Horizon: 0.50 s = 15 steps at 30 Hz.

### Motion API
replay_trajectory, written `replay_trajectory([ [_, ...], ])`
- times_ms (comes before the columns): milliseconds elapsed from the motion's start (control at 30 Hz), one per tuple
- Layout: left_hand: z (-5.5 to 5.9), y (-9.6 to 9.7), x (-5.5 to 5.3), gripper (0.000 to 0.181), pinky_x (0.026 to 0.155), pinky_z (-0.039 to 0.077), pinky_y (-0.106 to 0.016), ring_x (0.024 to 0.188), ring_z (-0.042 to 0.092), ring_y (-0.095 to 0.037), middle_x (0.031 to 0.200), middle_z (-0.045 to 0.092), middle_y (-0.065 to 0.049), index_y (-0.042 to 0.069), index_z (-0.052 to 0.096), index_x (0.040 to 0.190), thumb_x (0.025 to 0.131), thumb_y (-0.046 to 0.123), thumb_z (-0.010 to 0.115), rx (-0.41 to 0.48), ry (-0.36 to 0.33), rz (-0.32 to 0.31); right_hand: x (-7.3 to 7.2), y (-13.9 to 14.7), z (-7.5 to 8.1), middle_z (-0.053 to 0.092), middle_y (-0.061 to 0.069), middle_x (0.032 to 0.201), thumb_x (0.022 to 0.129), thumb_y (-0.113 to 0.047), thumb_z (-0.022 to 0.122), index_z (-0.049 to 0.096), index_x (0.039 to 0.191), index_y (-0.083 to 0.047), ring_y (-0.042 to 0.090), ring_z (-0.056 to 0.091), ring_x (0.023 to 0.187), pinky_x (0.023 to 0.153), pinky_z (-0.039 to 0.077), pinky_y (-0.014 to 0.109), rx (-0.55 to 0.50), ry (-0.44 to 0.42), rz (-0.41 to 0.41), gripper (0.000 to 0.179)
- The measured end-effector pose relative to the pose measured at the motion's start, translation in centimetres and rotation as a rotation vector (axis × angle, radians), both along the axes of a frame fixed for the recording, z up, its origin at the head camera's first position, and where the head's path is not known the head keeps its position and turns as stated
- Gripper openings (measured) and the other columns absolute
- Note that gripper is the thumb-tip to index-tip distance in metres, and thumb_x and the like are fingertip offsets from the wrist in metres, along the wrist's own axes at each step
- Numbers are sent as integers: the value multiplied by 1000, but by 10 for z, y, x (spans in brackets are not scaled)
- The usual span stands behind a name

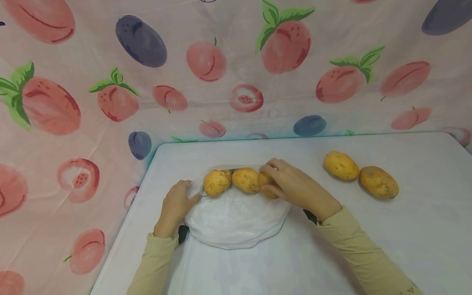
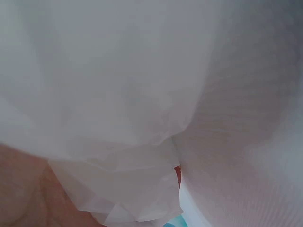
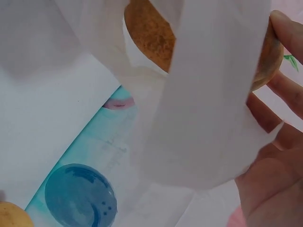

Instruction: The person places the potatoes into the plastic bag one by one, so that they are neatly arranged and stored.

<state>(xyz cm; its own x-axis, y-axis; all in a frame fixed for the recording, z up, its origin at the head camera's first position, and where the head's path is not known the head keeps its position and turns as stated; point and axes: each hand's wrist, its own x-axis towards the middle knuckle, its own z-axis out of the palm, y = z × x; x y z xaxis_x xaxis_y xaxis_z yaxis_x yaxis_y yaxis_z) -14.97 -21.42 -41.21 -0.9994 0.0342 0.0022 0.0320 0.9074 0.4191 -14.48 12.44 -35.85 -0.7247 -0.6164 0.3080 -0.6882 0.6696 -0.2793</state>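
Note:
A white plastic bag (image 1: 236, 221) lies bulging on the table, its mouth toward the far side. My left hand (image 1: 178, 205) grips the left edge of that mouth, thumb on the near side. Two yellow potatoes, one at left (image 1: 216, 183) and one in the middle (image 1: 245, 180), sit side by side at the mouth. With my right hand (image 1: 289, 182) I hold a third potato (image 1: 267, 186) at the mouth's right side. In the right wrist view, the bag's plastic (image 3: 208, 118) hangs in front of the potatoes. White plastic (image 2: 104, 85) fills most of the left wrist view.
Two more potatoes, a left one (image 1: 341, 165) and a right one (image 1: 379, 182), lie close together on the white table (image 1: 416, 246) at the back right. Behind the table's far edge hangs a fruit-print cloth (image 1: 221, 102), which also runs along the left side.

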Motion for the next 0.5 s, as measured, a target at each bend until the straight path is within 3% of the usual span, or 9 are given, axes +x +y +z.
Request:
replay_trajectory([
  [500, -2, 0, -1, 58, 101, 45, -59, 124, 54, -44, 132, 58, -25, -9, 55, 132, 88, 26, 72, 8, 3, 0, -1, -2, -6, 60, 11, 108, 90, -27, 74, 62, 121, -3, 20, 57, 91, 75, 55, 32, 93, -29, -48, 42],
])
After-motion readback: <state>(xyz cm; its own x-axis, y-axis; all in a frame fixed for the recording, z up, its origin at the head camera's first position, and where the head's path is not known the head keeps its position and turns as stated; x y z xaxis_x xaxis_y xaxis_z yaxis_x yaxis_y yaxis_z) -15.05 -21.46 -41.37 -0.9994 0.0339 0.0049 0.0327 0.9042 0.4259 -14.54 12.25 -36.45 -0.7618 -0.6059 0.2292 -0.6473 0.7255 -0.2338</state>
